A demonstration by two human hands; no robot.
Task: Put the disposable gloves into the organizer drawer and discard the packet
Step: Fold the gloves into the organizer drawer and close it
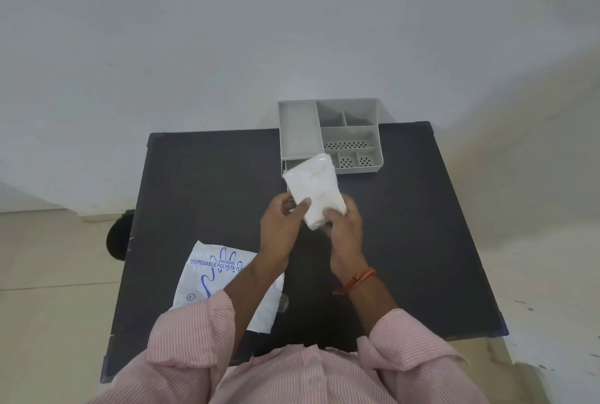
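Dark and bare, the table (201,176) is carrying a grey organizer (328,134) at its far edge, its drawer seemingly pulled out beneath the folded glove stack (314,191). The left hand (281,225) and right hand (345,228) are both pinching the stack's near end, fingers clamped on it. Thin, slippery film is liable to fan apart and snag the drawer rim. The empty packet (220,280) is lying under the left forearm, waiting for disposal.

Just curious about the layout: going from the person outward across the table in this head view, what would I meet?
White printed plastic packet → left hand and right hand holding the folded white gloves → grey plastic compartment organizer.
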